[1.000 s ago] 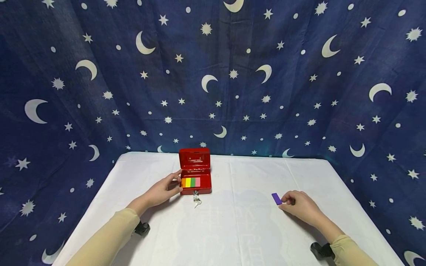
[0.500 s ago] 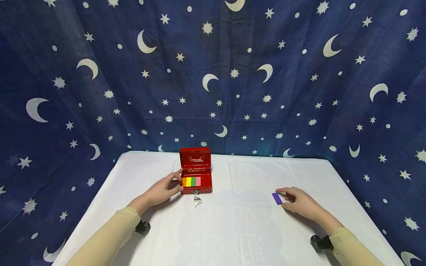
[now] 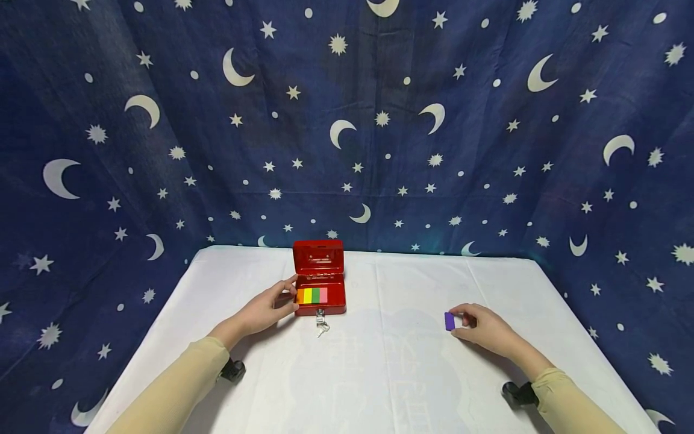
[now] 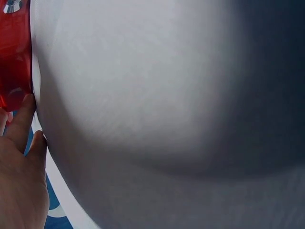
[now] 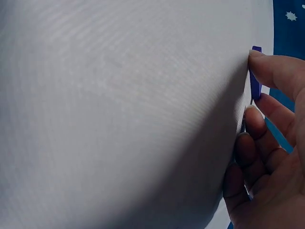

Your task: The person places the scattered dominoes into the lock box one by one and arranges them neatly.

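At the left-centre of the table, a red metal cash box point(image 3: 337, 296) stands with its lid raised. Inside it, orange, yellow, green and pink blocks point(image 3: 315, 295) lie side by side. My left hand point(image 3: 262, 311) touches the box's left side, thumb at the front corner; the left wrist view shows fingertips against the red wall point(image 4: 14, 57). Far to the right, my right hand point(image 3: 490, 330) pinches a purple block point(image 3: 449, 321) by its ends between thumb and finger. In the right wrist view the block point(image 5: 256, 76) appears edge-on, the other fingers loosely bent.
A small padlock point(image 3: 320, 315) hangs at the box front, with keys point(image 3: 323, 330) on the white cloth. The white-covered table point(image 3: 390, 361) ends at a dark blue star-and-moon curtain point(image 3: 379, 181).
The right hand's finger and thumb have spread and closed on the purple block's two ends. The block has turned more upright in the head view. The left hand stays at the box.
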{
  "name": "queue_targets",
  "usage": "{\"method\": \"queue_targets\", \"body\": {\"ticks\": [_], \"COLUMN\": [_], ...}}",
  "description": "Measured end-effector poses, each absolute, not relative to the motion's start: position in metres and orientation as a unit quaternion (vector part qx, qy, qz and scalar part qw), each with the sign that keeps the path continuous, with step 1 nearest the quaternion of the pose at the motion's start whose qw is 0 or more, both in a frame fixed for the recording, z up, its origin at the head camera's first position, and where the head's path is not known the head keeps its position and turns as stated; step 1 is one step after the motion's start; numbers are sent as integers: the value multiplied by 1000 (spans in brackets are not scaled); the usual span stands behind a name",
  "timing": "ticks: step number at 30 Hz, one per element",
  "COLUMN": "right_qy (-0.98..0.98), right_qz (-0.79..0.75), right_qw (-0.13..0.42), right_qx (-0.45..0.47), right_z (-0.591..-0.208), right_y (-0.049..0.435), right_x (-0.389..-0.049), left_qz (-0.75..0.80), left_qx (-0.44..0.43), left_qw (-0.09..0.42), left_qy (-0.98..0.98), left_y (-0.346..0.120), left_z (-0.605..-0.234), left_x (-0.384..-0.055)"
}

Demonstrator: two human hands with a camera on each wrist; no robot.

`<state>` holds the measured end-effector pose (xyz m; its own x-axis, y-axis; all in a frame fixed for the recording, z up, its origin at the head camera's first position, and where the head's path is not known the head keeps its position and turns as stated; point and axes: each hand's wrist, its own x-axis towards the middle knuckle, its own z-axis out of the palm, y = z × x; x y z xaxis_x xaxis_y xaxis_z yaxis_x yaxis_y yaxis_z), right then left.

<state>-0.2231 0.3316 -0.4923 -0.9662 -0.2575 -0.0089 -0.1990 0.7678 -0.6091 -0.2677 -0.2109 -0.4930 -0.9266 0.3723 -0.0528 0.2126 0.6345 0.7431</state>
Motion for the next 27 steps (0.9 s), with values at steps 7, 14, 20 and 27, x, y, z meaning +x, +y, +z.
{"method": "queue_targets", "body": {"ticks": [7, 14, 20, 27], "right_qy": [938, 935, 934, 932], "right_qz": [-328, -343, -350, -356], "right_qw": [44, 36, 35, 30], "right_qx": [-106, -85, -70, -62], "right_z": [-491, -492, -492, -493], "right_y": [331, 331, 329, 328], "right_x": [-220, -218, -216, -215], "left_qz": [392, 386, 387, 390], "left_qx": [166, 163, 165, 167], "left_qw": [99, 96, 96, 97], "left_qy": [899, 903, 902, 901], "left_y": [-211, -211, -211, -211], "left_z": [-493, -492, -492, -492], "left_x": [-268, -268, -267, -266]}}
